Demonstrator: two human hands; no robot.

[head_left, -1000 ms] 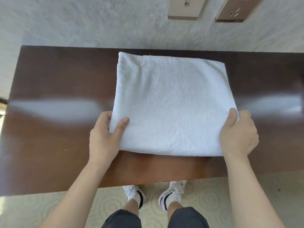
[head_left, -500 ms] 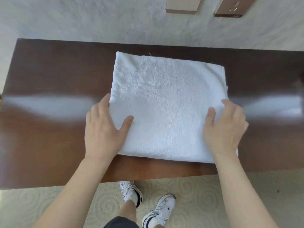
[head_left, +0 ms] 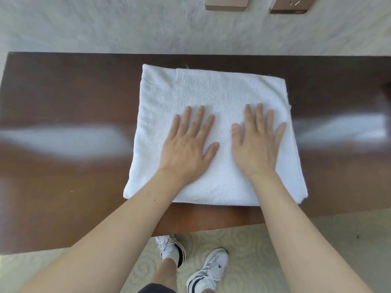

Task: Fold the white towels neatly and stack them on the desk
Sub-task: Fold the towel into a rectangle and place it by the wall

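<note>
Towel: our folded white towel point(head_left: 211, 98) lies flat mid-desk point(head_left: 63, 98).
Left hand point(head_left: 186, 149): flat on it, grip slack, fingers straight.
Right hand point(head_left: 257, 144): likewise, pressing alongside.

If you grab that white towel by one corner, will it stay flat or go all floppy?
Probably floppy: the white towel is soft folded cloth, so its layers would likely droop and unfold. It looks light. On the glossy desk it may slide when pushed.

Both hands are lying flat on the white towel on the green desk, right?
Not quite: the desk is dark brown, not green, as the head view shows. The left hand and right hand do lie flat on the white towel.
</note>
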